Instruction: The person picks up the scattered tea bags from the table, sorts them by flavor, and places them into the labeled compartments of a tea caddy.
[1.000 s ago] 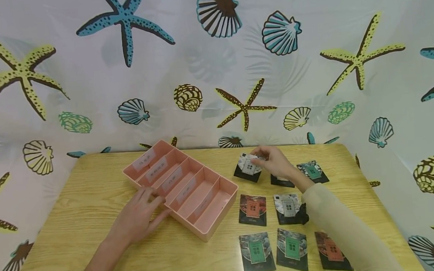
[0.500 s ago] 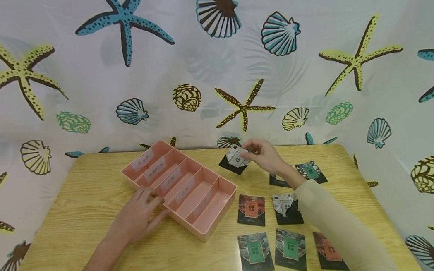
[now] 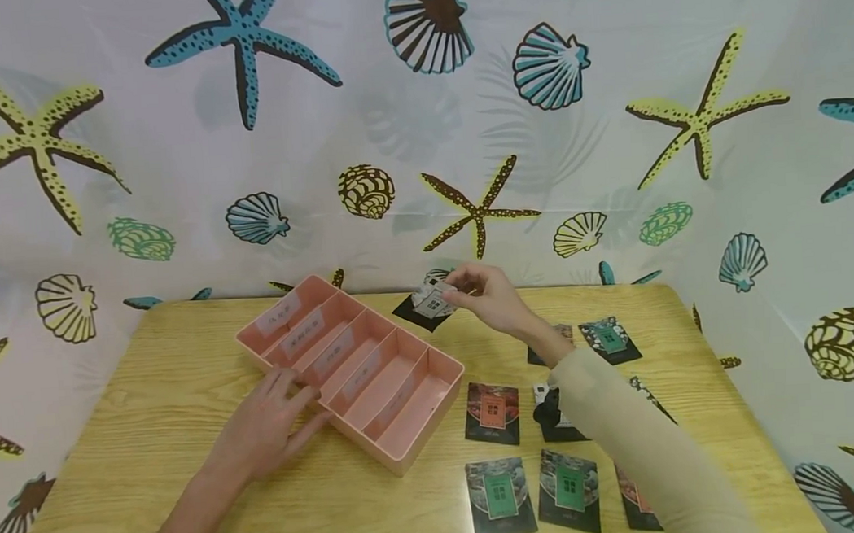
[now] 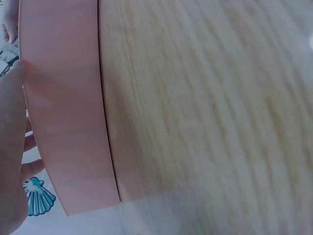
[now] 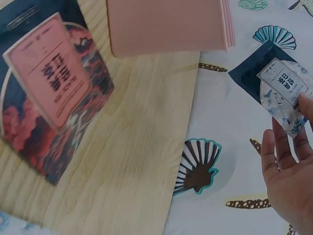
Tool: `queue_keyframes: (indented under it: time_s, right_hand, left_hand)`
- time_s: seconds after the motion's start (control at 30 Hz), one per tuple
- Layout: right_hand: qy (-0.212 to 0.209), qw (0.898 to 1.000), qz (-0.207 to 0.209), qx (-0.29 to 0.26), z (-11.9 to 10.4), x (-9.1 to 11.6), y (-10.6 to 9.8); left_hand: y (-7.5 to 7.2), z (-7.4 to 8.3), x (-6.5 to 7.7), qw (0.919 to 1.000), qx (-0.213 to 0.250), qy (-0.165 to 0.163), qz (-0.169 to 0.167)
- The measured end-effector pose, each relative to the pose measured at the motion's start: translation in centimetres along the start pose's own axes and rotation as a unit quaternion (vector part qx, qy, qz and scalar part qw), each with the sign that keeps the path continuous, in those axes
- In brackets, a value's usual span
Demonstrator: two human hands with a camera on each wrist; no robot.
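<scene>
My right hand (image 3: 491, 299) pinches a black-and-white sachet (image 3: 431, 300) by its upper corner, thumb on the printed face. It is held in the air beyond the right side of a pink divided box (image 3: 433, 430); in the right wrist view the sachet (image 5: 281, 81) hangs between thumb and fingers. My left hand (image 3: 261, 431) rests at the box's near left rim, fingers loosely bent. In the left wrist view, the thumb and fingertips of the left hand (image 4: 10, 137) touch the rim above the outer wall (image 4: 68, 112). White labels with writing mark the compartments.
Right of the box lie a red-labelled sachet (image 3: 491, 413), green-labelled sachets (image 3: 500, 498) and another green one (image 3: 611, 338) farther back. The right sleeve (image 3: 636, 441) partly covers several more. A patterned curtain (image 3: 404, 137) stands behind the wooden table (image 3: 148, 381).
My right hand has carried the black-and-white sachet leftward and slightly away, nearer the box's far right side, tilting it. My left hand and the box stay put.
</scene>
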State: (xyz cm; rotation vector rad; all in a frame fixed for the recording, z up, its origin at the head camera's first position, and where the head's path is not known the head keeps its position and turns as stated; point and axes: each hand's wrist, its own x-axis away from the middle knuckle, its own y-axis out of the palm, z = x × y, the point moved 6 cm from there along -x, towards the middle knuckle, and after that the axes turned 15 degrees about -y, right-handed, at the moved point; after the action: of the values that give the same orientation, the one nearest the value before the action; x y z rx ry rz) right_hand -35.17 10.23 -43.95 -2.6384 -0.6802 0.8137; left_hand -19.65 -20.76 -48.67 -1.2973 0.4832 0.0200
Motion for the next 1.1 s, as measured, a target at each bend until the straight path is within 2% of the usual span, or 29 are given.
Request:
queue_keyframes:
  time_s: [0.5, 0.73, 1.1]
  right_hand:
    - [-0.035, 0.998, -0.023, -0.042, -2.0, -2.8, 4.1]
    - [-0.028, 0.998, -0.047, -0.037, -2.3, -3.4, 6.3]
    - [-0.047, 0.993, -0.107, -0.009, -2.9, -3.7, 9.1]
  left_hand:
    - [0.1, -0.1, 0.0, 0.9999, 0.008, 0.003, 0.013]
    - [0.1, 0.0, 0.0, 0.9998, 0.006, 0.009, 0.017]
    - [-0.1, 0.1, 0.0, 0.9998, 0.005, 0.009, 0.017]
